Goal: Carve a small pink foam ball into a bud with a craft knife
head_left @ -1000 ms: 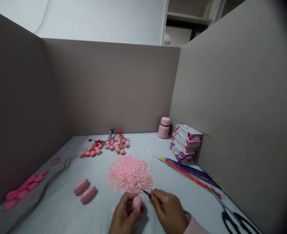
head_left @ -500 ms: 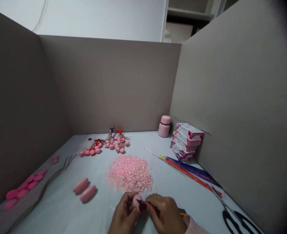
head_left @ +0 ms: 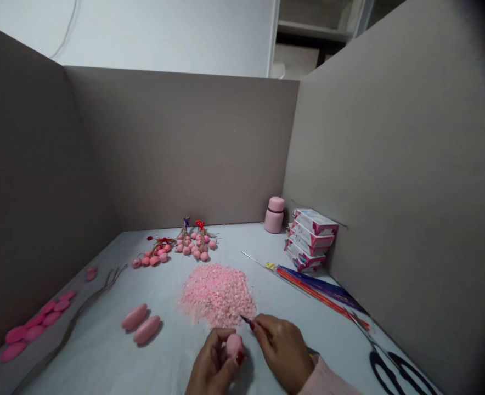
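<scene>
My left hand (head_left: 214,363) is closed round a small pink ball (head_left: 234,345), apparently carved soap, gripped between thumb and fingers. In my right hand (head_left: 281,346) is a knife; its dark pointed blade (head_left: 246,319) sticks out past the fingertips, apart from the ball. Most of the knife's handle is hidden by the hand. Just beyond both hands lies a heap of pink shavings (head_left: 220,293), with the blade tip over its near edge. Two smooth pink oval pieces (head_left: 141,323) rest to the left of my left hand.
Dried twigs (head_left: 75,323) and flat pink ovals (head_left: 32,329) lie at left. Bunches of pink balls (head_left: 193,244) sit at the back. A pink flask (head_left: 274,215), stacked boxes (head_left: 311,238), coloured strands (head_left: 312,285) and scissors (head_left: 384,356) are at right. Grey panels (head_left: 176,148) enclose the table.
My right hand has drawn the blade off the ball, up toward the shavings. The ball now shows more fully in my left hand. The view has shifted slightly.
</scene>
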### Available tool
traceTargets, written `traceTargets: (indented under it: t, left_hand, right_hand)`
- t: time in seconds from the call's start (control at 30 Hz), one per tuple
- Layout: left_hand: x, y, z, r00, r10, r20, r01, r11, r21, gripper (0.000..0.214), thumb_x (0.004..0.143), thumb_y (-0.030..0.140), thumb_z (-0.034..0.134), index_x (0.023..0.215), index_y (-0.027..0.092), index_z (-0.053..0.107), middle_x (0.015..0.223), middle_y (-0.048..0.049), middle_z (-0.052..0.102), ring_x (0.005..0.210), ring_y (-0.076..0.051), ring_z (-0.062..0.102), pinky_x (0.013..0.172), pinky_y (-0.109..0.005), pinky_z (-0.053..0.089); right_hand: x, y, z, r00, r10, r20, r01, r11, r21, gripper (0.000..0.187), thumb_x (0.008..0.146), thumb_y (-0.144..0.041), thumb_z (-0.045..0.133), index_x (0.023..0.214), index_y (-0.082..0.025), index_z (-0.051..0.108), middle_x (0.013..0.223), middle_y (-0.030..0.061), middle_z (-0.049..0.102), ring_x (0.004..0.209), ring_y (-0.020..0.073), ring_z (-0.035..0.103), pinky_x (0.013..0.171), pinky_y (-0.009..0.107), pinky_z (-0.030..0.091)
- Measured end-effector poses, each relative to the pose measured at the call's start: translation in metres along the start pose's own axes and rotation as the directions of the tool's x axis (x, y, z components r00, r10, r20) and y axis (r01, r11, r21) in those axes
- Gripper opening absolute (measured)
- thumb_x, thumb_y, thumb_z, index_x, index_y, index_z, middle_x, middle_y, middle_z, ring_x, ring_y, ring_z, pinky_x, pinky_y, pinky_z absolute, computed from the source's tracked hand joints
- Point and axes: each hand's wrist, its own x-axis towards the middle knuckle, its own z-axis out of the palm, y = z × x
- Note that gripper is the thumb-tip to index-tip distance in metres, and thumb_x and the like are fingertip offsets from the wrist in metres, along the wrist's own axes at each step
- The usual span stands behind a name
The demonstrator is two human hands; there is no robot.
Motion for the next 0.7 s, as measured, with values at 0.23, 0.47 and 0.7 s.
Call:
traceTargets:
  t: [0.23,0.47,0.7]
  left_hand:
    - [0.0049,0.0009,-0.0032,0.994,-0.067,-0.088,0.054,0.988,-0.146,0.037,0.059,0.035,0.079,0.091,0.022,0.068,0.073,-0.0029,0.068,0.063,-0.016,0.063,0.062,-0.029,0.047]
    - [0.0063,0.0012,-0.0027,0.953,-0.222,-0.206,0.152,0.939,-0.308,0.034,0.055,0.033,0.082,0.084,0.018,0.073,0.075,-0.0052,0.073,0.073,-0.017,0.067,0.073,-0.030,0.050]
    - [0.0066,0.0032,-0.0030,0.959,-0.262,-0.109,0.214,0.920,-0.329,0.025,0.057,0.030,0.081,0.076,0.017,0.073,0.071,-0.0025,0.070,0.070,-0.014,0.064,0.072,-0.026,0.048]
  right_hand:
    - [-0.0041,-0.0037,0.0007,0.999,-0.052,-0.005,0.053,0.993,0.105,0.033,0.092,-0.029,0.032,0.070,-0.021,0.056,0.066,0.0004,0.062,0.061,0.0131,0.059,0.057,0.021,0.034]
    - [-0.0028,-0.0064,-0.0004,0.997,-0.077,0.027,0.073,0.987,0.141,0.033,0.092,-0.030,0.033,0.071,-0.020,0.057,0.068,0.0013,0.062,0.061,0.0134,0.058,0.057,0.021,0.036]
    - [-0.0045,-0.0062,0.0012,0.982,-0.180,0.053,0.170,0.972,0.160,0.026,0.089,-0.025,0.036,0.077,-0.022,0.059,0.071,0.0010,0.064,0.065,0.0138,0.060,0.059,0.021,0.038]
